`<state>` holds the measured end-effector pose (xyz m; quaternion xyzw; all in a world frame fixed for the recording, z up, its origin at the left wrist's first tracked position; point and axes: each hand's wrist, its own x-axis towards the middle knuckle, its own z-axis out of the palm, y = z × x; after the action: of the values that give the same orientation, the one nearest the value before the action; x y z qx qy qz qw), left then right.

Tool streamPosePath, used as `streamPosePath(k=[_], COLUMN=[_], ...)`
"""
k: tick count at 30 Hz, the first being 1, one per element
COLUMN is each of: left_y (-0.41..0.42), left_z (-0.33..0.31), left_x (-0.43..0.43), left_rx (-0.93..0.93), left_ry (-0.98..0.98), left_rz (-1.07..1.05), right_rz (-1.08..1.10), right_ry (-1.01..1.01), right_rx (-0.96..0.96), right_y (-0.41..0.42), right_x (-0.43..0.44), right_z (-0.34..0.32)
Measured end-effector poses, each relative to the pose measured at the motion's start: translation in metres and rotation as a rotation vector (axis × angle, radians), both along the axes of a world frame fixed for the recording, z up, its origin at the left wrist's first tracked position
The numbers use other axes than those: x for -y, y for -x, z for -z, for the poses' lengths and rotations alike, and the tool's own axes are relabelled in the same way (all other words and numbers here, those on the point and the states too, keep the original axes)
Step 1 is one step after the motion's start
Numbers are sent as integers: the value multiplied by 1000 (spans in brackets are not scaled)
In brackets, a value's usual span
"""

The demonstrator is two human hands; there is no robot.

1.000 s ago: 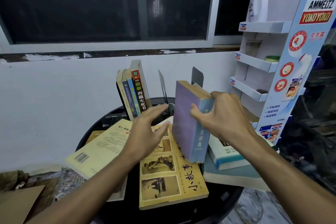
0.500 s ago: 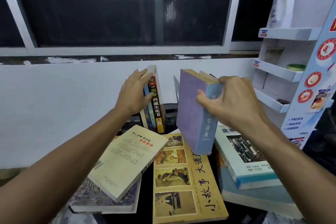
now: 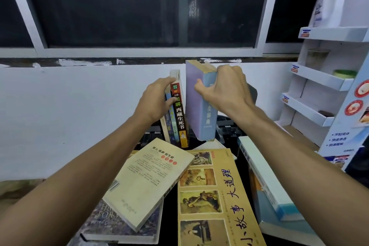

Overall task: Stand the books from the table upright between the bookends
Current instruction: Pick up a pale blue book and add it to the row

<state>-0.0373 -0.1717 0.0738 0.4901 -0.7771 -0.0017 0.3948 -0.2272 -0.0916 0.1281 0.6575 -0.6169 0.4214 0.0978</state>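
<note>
Fingers (image 3: 227,72) of the right hand (image 3: 223,92) are clamped over the top of a thick purple book (image 3: 194,104), thumb on its cover, holding it upright. Its lower end is close to the surface (image 3: 170,223); I cannot tell whether it touches. The book is just right of the standing row (image 3: 179,120), a narrow gap between them, with a dark bookend (image 3: 252,94) behind the hand. The left hand (image 3: 157,100) curls its fingers (image 3: 166,83) round the row's top, steadying it. The book looks heavy and stiff, its worn cover perhaps slick. A hold high on the spine suits lowering it, though the bottom may swing.
</note>
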Motion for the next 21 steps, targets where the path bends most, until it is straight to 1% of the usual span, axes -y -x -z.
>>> streamPosePath(k=[11, 21], left_y=[-5, -5], left_z=[8, 9], left_x=[6, 6], left_rx=[-45, -65], left_ry=[52, 54], left_rz=[-26, -38], right_rz=[1, -23], right_ry=[-68, -102], right_rx=[58, 124], right_y=[-17, -21], right_x=[51, 82], right_z=[51, 76])
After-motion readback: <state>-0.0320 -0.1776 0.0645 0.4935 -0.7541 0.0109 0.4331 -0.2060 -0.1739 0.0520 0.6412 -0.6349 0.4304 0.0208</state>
